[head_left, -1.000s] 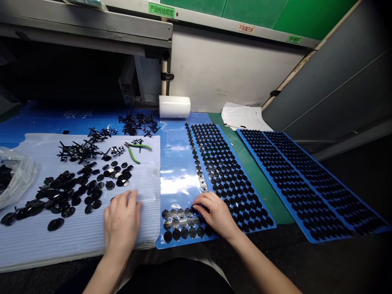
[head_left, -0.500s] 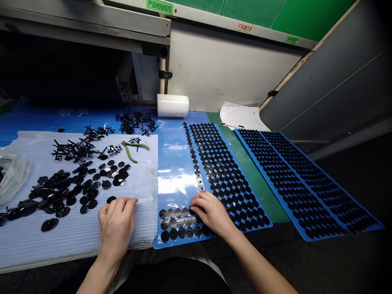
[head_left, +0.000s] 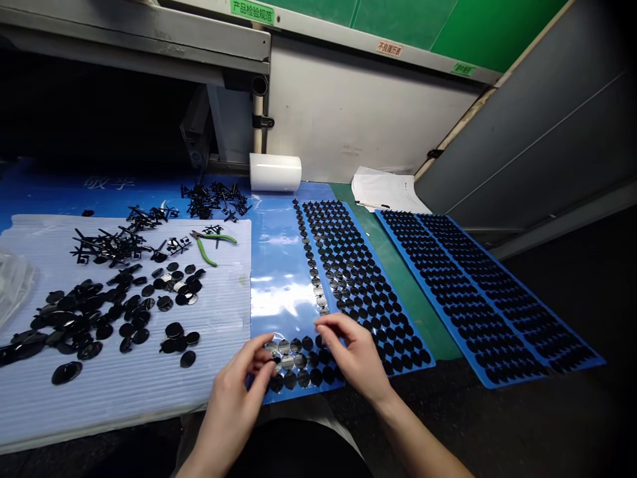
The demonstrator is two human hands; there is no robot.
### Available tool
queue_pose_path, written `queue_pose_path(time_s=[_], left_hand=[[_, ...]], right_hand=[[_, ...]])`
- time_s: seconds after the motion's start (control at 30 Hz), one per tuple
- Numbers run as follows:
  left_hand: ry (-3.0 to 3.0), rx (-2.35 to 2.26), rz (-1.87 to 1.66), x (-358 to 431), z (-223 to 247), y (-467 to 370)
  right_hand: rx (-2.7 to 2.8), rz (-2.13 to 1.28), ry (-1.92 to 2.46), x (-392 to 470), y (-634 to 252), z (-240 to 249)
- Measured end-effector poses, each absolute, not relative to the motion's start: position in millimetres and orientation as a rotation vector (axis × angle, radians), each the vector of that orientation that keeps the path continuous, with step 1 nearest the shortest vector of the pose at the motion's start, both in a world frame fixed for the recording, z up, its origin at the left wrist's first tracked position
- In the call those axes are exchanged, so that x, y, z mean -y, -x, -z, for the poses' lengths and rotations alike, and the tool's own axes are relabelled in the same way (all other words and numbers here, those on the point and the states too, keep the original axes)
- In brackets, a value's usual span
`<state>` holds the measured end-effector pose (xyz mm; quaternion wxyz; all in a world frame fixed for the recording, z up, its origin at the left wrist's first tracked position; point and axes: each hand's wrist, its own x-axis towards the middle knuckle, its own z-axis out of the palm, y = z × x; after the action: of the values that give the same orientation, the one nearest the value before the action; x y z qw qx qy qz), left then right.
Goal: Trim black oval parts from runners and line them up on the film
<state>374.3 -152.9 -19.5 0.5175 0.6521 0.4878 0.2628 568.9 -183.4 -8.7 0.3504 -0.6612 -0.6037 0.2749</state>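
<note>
My left hand (head_left: 236, 382) is over the lower left corner of the blue sheet (head_left: 279, 265), its fingers curled and thumb drawn in towards them. Whatever is between these fingertips I cannot make out. My right hand (head_left: 353, 352) is just above the same sheet, thumb and index finger slightly apart, with nothing visible between them. Short rows of glossy black discs (head_left: 303, 378) lie on the sheet between and below the hands. Longer columns of discs (head_left: 368, 285) cover its right side, partly hidden by my right hand.
Loose black discs (head_left: 89, 302) are heaped on white foam sheeting (head_left: 164, 392). Black sprue scraps (head_left: 114, 242) and green-handled nippers (head_left: 212, 245) lie behind. A white roll (head_left: 275, 172) and papers (head_left: 385, 189) are at the back. Another disc-filled blue sheet (head_left: 497, 312) lies right.
My left hand has moved right from the foam sheeting to the blue sheet, uncovering several loose discs. My right hand has lifted slightly away from the short rows. The view has shifted a little.
</note>
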Motion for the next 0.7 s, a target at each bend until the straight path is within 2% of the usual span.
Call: queue_pose_path(time_s=[0.13, 0.33, 0.43, 0.6, 0.7], left_hand=[[-2.021, -1.032, -0.845, 164, 27, -380], [-2.322, -0.942, -1.202, 171, 43, -366], [-2.095, -1.074, -1.235, 175, 48, -357], [-1.317, -1.307, -0.875, 173, 35, -354], [-1.342, -1.292, -0.852, 168, 25, -354]], right_hand=[[1.385, -1.156, 1.594, 190, -540, 6], [1.166, -1.165, 1.52, 187, -508, 18], [1.18, -1.209, 1.467, 185, -504, 21], [1.252, -1.276, 1.439, 181, -499, 21], [1.433, -1.2, 1.481, 177, -498, 15]])
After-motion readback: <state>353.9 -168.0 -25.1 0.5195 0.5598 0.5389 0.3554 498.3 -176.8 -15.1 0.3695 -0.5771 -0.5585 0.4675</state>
